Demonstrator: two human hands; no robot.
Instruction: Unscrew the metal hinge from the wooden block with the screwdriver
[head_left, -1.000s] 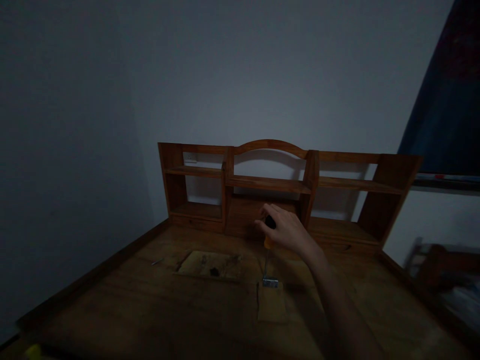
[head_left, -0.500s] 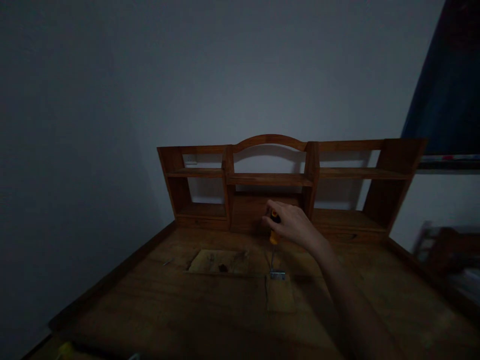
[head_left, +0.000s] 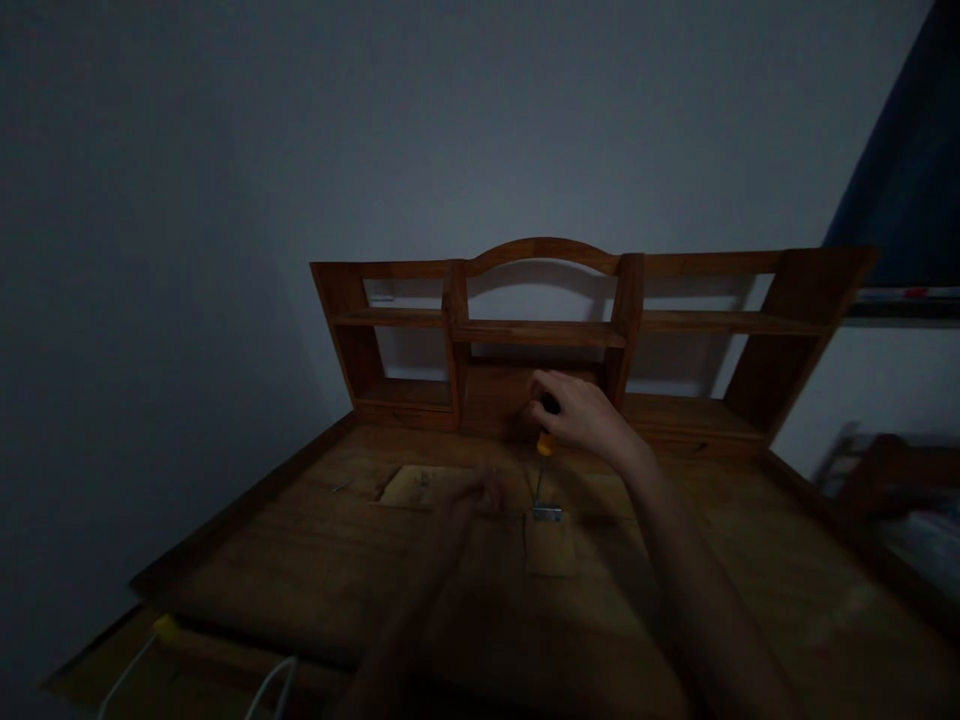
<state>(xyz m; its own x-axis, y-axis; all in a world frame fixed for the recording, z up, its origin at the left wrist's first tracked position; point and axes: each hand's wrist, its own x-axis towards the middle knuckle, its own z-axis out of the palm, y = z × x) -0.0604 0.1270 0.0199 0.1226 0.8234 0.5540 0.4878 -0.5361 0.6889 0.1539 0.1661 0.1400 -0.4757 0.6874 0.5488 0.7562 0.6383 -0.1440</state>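
Observation:
My right hand is closed round the black and orange handle of a screwdriver, which stands upright with its tip on a small metal bracket on the wooden desk. My left hand reaches in over the desk, just left of the bracket. It is dark and blurred, so its fingers do not show clearly. A pale rectangular patch lies beside the left hand, and a smaller pale patch lies just below the bracket.
A wooden hutch with shelves and an arched top stands at the back of the desk against the wall. A small screw lies on the desk at the left. White cables and a yellow object sit at the near left edge.
My left arm has come into view and reached toward the bracket. The right hand keeps hold of the upright screwdriver. The view has tipped down a little.

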